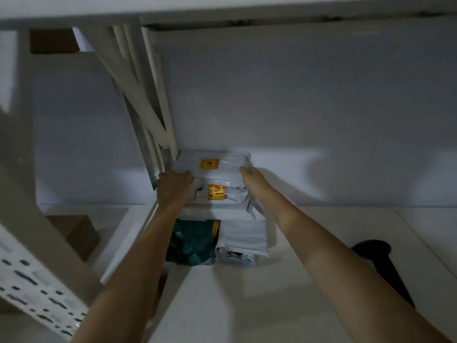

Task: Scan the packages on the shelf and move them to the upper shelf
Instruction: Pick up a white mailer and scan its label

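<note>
a stack of white packages (pixel 217 169) with yellow stickers sits on the shelf (pixel 321 219), close to the white frame post (pixel 158 100). below it lie a green package (pixel 193 243) and another white package (pixel 242 241). the left hand (pixel 174 186) grips the left side of the stack, fingers curled. the right hand (pixel 249 174) pinches its right edge. a dark object (pixel 378 256) lies on the shelf at right.
</note>
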